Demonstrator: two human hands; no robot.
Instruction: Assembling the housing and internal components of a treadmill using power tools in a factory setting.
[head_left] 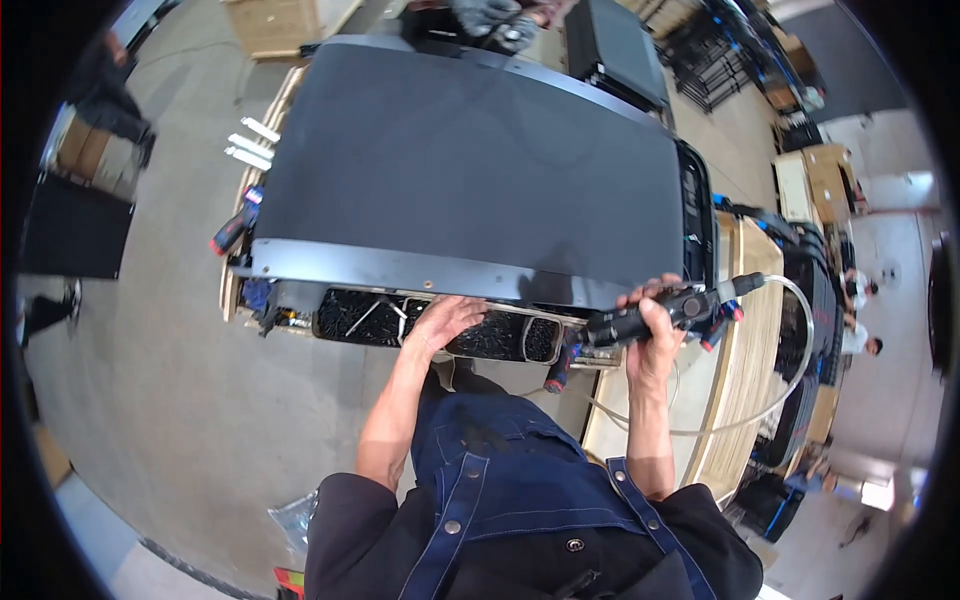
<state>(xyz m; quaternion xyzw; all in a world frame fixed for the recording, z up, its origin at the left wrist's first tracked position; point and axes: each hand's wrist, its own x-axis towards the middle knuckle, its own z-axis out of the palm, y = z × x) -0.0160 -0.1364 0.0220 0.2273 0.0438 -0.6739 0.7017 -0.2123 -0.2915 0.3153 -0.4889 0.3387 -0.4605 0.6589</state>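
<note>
A long black panel [480, 170] with a metallic strip [390, 264] along its near edge lies in front of me; it looks like a treadmill deck. My left hand [450, 320] is at that edge, over a black parts tray [355, 318], its fingers stretched out and apart. Small dark pieces, probably screws, fill the tray's compartments. My right hand [655, 325] is wrapped round a black hand-held power tool [640, 318] near the panel's right corner. From the tool's right end a clear hose [808, 340] loops down and back to the left.
A red-and-black cordless driver [232, 230] lies left of the panel; another [563, 368] hangs beside the tray. A wooden crate [735, 370] stands at the right. Across the panel, a person's gloved hands [500, 25] show. Another person [110, 100] stands at far left.
</note>
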